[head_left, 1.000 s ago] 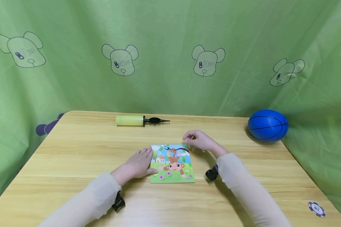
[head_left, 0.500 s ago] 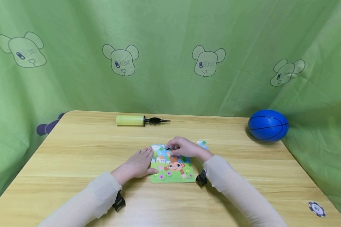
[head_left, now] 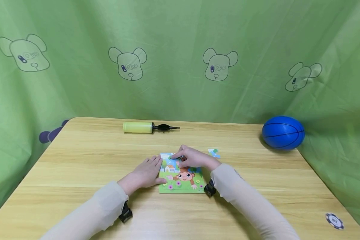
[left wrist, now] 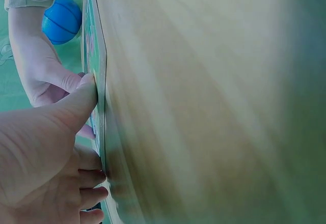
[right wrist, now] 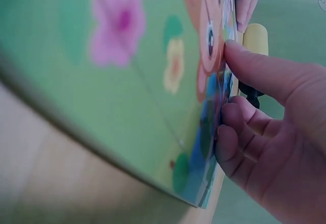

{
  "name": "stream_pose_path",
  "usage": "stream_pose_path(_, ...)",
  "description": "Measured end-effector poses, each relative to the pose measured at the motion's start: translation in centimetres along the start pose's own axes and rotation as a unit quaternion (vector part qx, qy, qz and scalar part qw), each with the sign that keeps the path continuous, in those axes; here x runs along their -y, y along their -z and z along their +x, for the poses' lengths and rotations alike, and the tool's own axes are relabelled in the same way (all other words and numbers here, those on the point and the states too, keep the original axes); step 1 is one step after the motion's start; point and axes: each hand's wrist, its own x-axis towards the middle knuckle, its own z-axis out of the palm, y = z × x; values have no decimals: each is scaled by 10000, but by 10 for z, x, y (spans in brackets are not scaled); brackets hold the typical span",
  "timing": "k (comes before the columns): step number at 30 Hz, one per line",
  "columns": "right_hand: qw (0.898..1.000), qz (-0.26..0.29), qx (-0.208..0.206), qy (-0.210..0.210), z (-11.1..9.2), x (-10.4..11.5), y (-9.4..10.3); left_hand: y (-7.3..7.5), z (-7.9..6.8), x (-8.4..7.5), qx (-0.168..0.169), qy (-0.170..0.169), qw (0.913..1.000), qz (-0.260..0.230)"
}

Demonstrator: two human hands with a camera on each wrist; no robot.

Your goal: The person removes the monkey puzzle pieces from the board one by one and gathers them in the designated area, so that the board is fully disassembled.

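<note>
A square jigsaw puzzle (head_left: 183, 186) with a monkey, a small house and flowers lies flat on the wooden table. My left hand (head_left: 147, 171) rests along its left edge, fingers stretched out, thumb (left wrist: 81, 99) on its face. Over the puzzle's upper part is my right hand (head_left: 192, 157), index finger extended towards the top left. In the right wrist view, that hand's thumb (right wrist: 249, 63) and bent fingertips touch the picture; no loose piece shows between them. Beyond the puzzle's top right corner lies a loose blue-and-green puzzle piece (head_left: 214, 153). The right hand hides part of the upper picture.
A yellow hand pump (head_left: 138, 127) with a black nozzle lies near the table's back edge. The blue ball (head_left: 283, 132) sits at the back right corner. A round poker chip (head_left: 334, 221) is at the front right. Green curtain surrounds the table.
My right hand has come left from beyond the puzzle's top right corner onto its upper part, uncovering the loose piece. Its index finger has straightened. The left hand stays in place.
</note>
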Motion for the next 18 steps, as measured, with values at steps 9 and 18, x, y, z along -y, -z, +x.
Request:
stream_pose_path(9, 9998, 206, 55, 19, 4, -2, -1, 0, 0, 1, -39, 8, 10000, -18)
stream_pose_path(18, 9985, 532, -90, 18, 1, -3, 0, -1, 1, 1, -15, 31, 10000, 21)
